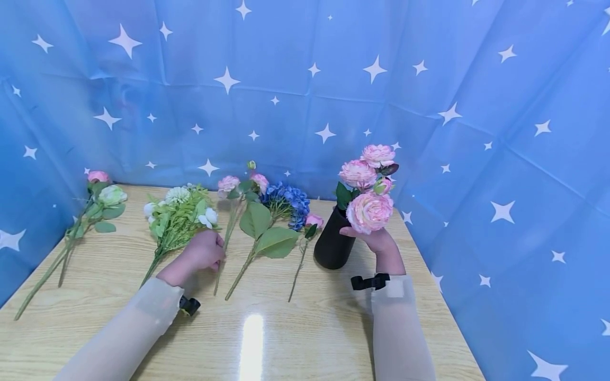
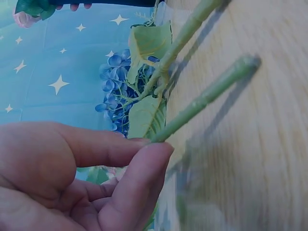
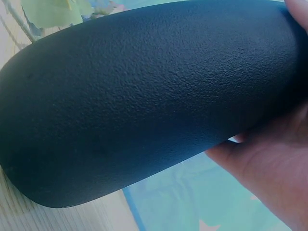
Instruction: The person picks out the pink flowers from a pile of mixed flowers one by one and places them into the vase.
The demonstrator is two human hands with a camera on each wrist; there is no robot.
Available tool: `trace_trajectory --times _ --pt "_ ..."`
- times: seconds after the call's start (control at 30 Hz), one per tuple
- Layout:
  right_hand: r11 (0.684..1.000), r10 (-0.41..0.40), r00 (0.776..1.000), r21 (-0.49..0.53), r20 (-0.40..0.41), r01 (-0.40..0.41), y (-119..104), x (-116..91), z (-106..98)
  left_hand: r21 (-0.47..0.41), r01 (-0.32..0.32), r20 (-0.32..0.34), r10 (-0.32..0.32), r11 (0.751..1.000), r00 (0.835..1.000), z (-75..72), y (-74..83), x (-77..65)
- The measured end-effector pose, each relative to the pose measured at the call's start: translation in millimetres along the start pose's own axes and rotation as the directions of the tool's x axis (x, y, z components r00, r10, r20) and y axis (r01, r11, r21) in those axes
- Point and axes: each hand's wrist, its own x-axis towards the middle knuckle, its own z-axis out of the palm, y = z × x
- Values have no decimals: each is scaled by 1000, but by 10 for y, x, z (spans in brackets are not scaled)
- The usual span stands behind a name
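Hands are both engaged: by the left hand (image 1: 202, 251), a pink spray (image 1: 229, 183) is pinched by its stem, close to the bench (image 1: 324, 338); by the right hand (image 1: 378, 242), a black vase (image 1: 330, 250) is gripped near its mouth. Were that grip slackened, the vase (top-heavy, it seems) could be tipped; were the spray swung, the blue hydrangea (image 1: 297, 203) beside it might be snagged. Counted: one vase holding three full pink blooms (image 1: 370, 211), one spray, one hydrangea, one green-and-white bunch (image 1: 178, 214), one short rose (image 1: 313, 220), two leftmost stems (image 1: 45, 279).
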Motion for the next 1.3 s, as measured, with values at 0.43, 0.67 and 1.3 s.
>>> trace_trajectory --times 0.43,0.67,1.3 --pt "1000 28 1000 5 -5 -28 -25 5 -6 43 -84 -125 89 996 988 -53 51 -24" --pt "998 13 1000 55 -1 -13 -32 -7 -16 64 -164 -228 175 984 958 -55 95 -36" --pt "974 -107 993 206 41 96 18 -29 -164 -37 -286 -408 247 957 879 -25 292 -193"
